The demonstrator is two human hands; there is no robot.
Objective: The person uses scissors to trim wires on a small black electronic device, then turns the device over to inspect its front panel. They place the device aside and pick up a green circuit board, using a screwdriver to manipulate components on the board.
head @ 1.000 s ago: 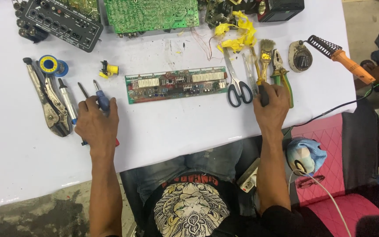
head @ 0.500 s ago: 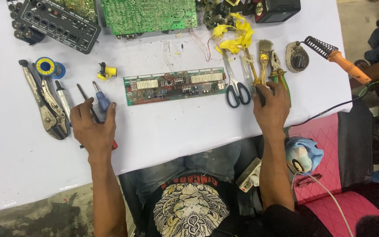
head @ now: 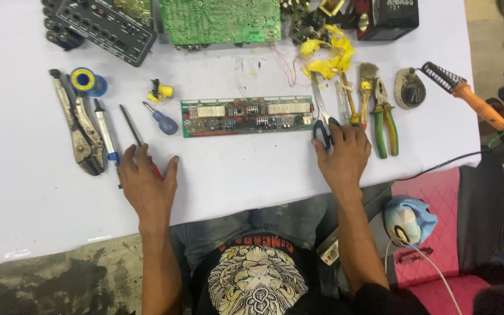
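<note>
White table (head: pixel 252 175), tools spread along the far edge. Left hand (head: pixel 147 184) has shifted right, now laid flat on the red-handled screwdriver (head: pixel 137 140). Right hand (head: pixel 342 157) stays spread over the black scissors (head: pixel 324 119); nothing gripped. Green circuit board (head: pixel 247 115) untouched mid-table.

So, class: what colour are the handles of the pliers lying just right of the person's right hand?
Green, on the pliers; seen in the head view.
</note>
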